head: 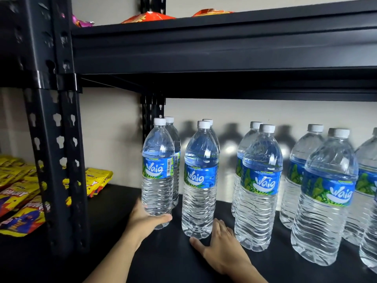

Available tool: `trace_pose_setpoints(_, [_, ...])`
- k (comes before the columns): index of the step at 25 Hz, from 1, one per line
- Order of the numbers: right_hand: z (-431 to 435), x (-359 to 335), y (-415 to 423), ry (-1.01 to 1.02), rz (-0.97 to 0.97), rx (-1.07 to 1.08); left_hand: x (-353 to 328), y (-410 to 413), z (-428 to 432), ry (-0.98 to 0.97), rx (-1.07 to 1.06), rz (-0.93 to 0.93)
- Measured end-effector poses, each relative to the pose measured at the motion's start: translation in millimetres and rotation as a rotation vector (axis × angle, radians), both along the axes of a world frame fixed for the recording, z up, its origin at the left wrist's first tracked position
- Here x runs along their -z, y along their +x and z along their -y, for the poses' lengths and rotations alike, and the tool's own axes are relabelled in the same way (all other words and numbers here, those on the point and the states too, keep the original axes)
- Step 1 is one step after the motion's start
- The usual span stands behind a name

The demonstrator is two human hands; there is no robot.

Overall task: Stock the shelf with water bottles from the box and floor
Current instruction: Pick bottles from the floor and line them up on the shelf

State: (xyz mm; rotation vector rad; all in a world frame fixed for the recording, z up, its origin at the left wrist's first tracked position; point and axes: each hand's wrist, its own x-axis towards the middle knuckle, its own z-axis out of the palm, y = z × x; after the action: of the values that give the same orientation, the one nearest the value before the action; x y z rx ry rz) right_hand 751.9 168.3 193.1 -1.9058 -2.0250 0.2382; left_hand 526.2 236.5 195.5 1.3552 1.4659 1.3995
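Right hand (222,250) is nearest: palm down on the shelf board (163,260), fingers straight and spread, holding nothing. Its fingertips lie at the right side of the base of the second front bottle (201,190), and the thumb points left, just in front of that base. Touching or just beside, cannot tell.

Left hand (146,218) is a little farther and to the left. Fingers and thumb are wrapped round the foot of the front-left bottle (158,176), clamped on it. That bottle is upright, long axis vertical, cap up, rising straight above the left hand. The hand hides whether its base sits fully on the board.

Judgement: this is the placing step, and the left hand is the one on the bottle. The next move probably needs only a let-go or a short slide to line it up. The gap to the second front bottle on its right is narrow, so a knock is possible.

Counts:
- Hands: two.
- Bottles: four front-and-back pairs, so eight, all upright, running left to right. At least one more is cut by the right edge, so nine or more.
- Box and floor: not in view.

In the left bay past the upright post (59,160) are yellow snack packs (18,193), count unclear. Far up on the upper shelf (204,37) are two orange packs (146,17) and one purple pack (81,22).
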Motion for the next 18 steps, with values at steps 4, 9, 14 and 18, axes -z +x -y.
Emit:
trace_pose_setpoints(4, [3.4,-2.7,0.2,0.016,-0.054,0.001,0.0,6.8,1.3,0.016,-0.095,0.0])
trace_pose_setpoints(9, [3.6,-1.3,0.0,0.025,-0.039,0.005,-3.4,9.9,4.9,0.015,-0.142,-0.008])
trace_pose_setpoints(14, [2.0,0.6,1.3,0.038,-0.042,0.007,-2.4,7.2,2.9,-0.005,-0.107,-0.016])
trace_pose_setpoints(18, [0.3,3.0,1.8,0.057,-0.051,0.01,-7.3,11.5,9.6,0.04,-0.165,-0.038])
